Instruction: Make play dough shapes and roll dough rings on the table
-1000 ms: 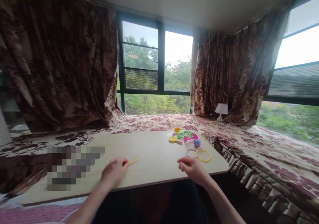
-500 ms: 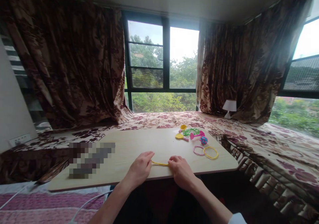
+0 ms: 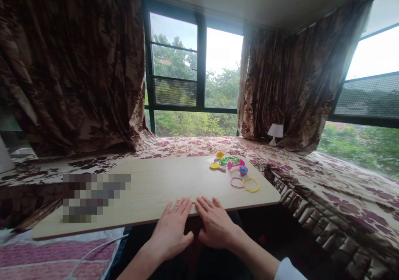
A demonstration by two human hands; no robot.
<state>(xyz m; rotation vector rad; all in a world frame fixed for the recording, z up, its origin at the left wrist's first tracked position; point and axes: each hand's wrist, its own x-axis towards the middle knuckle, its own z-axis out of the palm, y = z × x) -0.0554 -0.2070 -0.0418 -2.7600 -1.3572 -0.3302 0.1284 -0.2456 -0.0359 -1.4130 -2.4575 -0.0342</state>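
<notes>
A thin yellow strand [image 3: 193, 202], soft like modelling clay or cord, lies at the near edge of the pale wooden table [image 3: 149, 180]. Most of it is covered by my hands; small bits show between them and past the left fingertips. My left hand [image 3: 174, 226] rests flat over it, fingers stretched out and thumb apart. Beside it, my right hand [image 3: 215, 222] also lies flat with its fingers extended, pressing at the table's edge. Neither hand grips anything. To the right on the table are a pink ring [image 3: 237, 182] and a yellow ring [image 3: 251, 185].
Behind the rings lie a blue and pink spiky ball [image 3: 243, 170], a pink dumbbell-shaped piece [image 3: 236, 165], a green tangle [image 3: 229, 160] and yellow spoon-like pieces [image 3: 214, 166]. A blurred-out patch [image 3: 96, 197] covers the table's left. A white lamp [image 3: 275, 133] stands on the floral-covered ledge.
Both hands have let go of the yellow strand's ends, which they held stretched between them, and now lie flat over it. The view has turned slightly to the right.
</notes>
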